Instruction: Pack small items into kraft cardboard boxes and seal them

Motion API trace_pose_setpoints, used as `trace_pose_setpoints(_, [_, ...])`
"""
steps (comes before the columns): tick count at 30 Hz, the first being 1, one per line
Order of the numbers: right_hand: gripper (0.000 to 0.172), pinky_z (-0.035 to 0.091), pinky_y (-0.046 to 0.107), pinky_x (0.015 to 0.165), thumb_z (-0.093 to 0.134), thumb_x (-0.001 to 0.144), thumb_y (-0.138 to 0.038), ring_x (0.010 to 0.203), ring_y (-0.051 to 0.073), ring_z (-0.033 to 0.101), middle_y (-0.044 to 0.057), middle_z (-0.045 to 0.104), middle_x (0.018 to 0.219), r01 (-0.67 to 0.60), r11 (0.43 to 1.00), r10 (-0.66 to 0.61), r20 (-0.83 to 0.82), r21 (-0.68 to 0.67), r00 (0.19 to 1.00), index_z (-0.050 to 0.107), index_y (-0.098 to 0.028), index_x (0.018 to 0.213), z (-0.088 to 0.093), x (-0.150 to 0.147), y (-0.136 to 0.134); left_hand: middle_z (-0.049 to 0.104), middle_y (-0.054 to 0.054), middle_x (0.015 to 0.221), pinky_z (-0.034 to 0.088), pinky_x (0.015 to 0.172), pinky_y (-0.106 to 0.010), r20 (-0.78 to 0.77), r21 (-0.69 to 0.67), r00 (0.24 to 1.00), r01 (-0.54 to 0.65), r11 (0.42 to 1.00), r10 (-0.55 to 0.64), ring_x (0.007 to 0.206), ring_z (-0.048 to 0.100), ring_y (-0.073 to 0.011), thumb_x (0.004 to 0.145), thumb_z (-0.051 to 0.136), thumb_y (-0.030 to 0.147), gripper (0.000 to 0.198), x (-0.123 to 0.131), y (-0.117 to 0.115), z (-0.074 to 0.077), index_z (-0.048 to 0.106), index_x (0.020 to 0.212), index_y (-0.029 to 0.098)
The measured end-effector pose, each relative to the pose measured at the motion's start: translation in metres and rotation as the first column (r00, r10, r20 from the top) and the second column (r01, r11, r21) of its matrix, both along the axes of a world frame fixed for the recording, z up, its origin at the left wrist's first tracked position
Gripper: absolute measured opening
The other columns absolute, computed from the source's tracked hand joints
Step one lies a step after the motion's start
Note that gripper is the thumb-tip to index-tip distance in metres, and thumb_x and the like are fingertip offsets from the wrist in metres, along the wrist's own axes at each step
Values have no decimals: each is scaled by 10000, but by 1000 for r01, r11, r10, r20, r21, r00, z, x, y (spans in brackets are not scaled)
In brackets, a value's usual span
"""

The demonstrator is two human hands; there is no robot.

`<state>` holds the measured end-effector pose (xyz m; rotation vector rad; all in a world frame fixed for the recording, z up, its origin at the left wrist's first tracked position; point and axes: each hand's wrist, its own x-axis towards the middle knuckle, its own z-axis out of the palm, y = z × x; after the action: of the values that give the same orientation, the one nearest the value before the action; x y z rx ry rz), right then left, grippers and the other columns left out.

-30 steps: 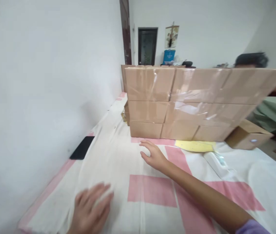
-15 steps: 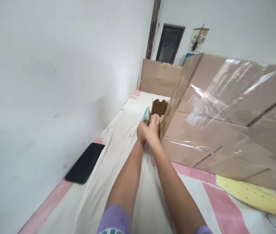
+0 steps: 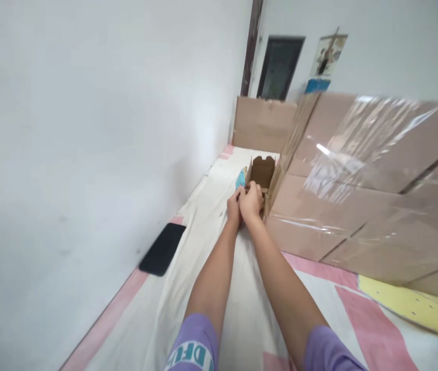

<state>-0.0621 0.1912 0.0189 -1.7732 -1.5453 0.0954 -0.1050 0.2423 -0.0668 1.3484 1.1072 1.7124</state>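
A small brown cardboard box [image 3: 263,171] stands with its top open on the white cloth, close against the large taped carton. My left hand [image 3: 234,205] and my right hand [image 3: 252,201] meet at the box's near left side, fingers closed on its cardboard edge. Just beyond my fingertips a blue printed piece [image 3: 241,178] sticks up along that side, apparently a flap of the box. The hands hide the near part of the box, and the exact grip of the fingertips is hard to see.
The taped brown carton [image 3: 338,206] fills the right side. A white wall [image 3: 87,129] runs along the left, with a black flat slab [image 3: 163,249] at its foot. Another cardboard piece [image 3: 264,123] stands at the back. A yellow printed shape [image 3: 412,301] lies at lower right.
The view has shifted, so the scene sits slightly further right. My right hand's fingers have curled in beside the left's, and the blue piece now shows a broader face.
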Motion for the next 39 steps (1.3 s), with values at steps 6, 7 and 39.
trace_pose_setpoints(6, [150,439,314,778,478,985,-184,887,225,651,122,674,1013,-139,989,137,27,54,990,612,-170,920,28,-5,-30,625,-106,1305,526,1000,-507,-24,165,982,-182,969,188,1162,621,-249,950,617,423,393,-15,-56,27,612,1256,175])
trace_pose_setpoints(7, [149,437,310,779,481,991,-188,891,223,652,123,677,1007,-184,980,181,38,76,983,607,-170,913,32,-8,-39,618,-108,1322,514,1017,-515,-32,187,972,-223,957,232,1181,612,-253,952,614,423,390,-25,-67,31,613,1257,180])
trace_pose_setpoints(39, [356,550,369,728,392,1038,-460,842,260,672,72,726,903,-546,837,546,-93,28,832,667,-236,999,6,342,-455,632,-63,1401,354,1118,-513,-952,-47,285,218,975,-109,1313,524,-301,936,573,484,463,98,-466,24,611,1364,312])
